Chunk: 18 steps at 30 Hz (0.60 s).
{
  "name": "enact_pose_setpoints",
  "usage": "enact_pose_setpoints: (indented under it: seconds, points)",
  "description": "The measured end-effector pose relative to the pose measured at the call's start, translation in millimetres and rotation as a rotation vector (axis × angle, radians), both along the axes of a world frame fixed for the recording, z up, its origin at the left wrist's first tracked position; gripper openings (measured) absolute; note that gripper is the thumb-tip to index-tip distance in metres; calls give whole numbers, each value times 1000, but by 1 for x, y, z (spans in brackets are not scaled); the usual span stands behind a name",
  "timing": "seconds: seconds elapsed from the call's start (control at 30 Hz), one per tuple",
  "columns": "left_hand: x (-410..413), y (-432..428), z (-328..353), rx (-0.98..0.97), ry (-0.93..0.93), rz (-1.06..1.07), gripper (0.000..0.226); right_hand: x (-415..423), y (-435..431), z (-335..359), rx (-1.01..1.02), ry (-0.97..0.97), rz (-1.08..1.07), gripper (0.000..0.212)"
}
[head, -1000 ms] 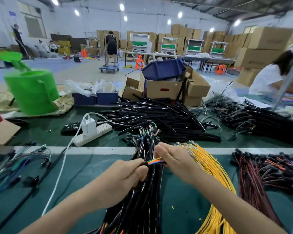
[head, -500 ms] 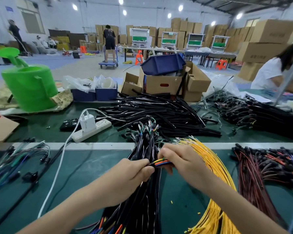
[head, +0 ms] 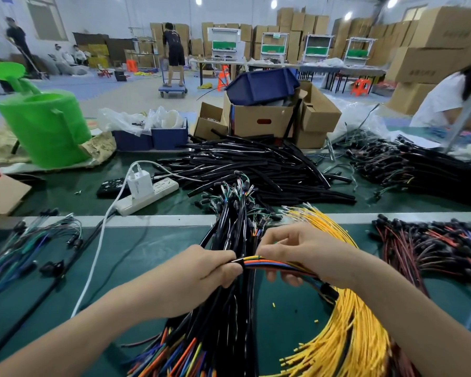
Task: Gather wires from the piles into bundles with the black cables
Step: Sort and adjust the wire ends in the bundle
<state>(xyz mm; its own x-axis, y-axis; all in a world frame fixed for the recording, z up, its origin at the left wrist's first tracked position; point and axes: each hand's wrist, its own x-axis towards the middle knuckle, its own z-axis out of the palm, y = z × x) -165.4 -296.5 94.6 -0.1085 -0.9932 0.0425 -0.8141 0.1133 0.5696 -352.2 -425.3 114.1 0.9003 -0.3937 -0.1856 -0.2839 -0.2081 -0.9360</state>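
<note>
So the left hand (head: 201, 270) is curling its fingers tight round the end of one black cable (head: 236, 261), right where a little fan of coloured wires (head: 269, 262) is coming out of it: orange, yellow and blue, as far as I can make out. The right hand (head: 307, 257) is pinching those same wires between thumb and fingertips just beside the left one, with its other fingers loosely bent above them.

Both hands are working over the black cables (head: 229, 317). That's a thick heap running straight away from the person across the green table (head: 147, 254), with coloured ends poking out at the near edge and small connectors sticking up at the far end.

The yellow wires (head: 351, 327) are lying in a big curved pile just right of that heap, passing under the right wrist. Further right the red wires (head: 433, 254) are sitting in their own pile. Over at the far left a bunch of green and blue wires (head: 19, 248) is sprawling near the edge.

Past the pale strip across the table, a heap of black tubes (head: 256, 167) is spreading out. A power strip (head: 150, 195) with a white charger (head: 139, 183) plugged in is lying to its left, the cord trailing toward the person. A green watering can (head: 44, 129) is standing at back left. Behind the tubes a cardboard box (head: 259, 121) is sitting with a blue bin (head: 261, 85) tilting on top.
</note>
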Motion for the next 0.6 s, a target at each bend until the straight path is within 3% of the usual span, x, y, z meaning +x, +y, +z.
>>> enact_pose_setpoints:
  seconds: [0.17, 0.4, 0.6]
  points:
    - [-3, 0, 2, -14, -56, -6, 29, 7, 7, 0, 45, 37, -26, 27]
    - [-7, 3, 5, -3, -145, -51, 29, 6, 11, 3, 99, 71, 6, 11]
    - [-12, -1, 0, 12, -120, -55, 30, 4, 18, 5, -83, 53, 19, 9]
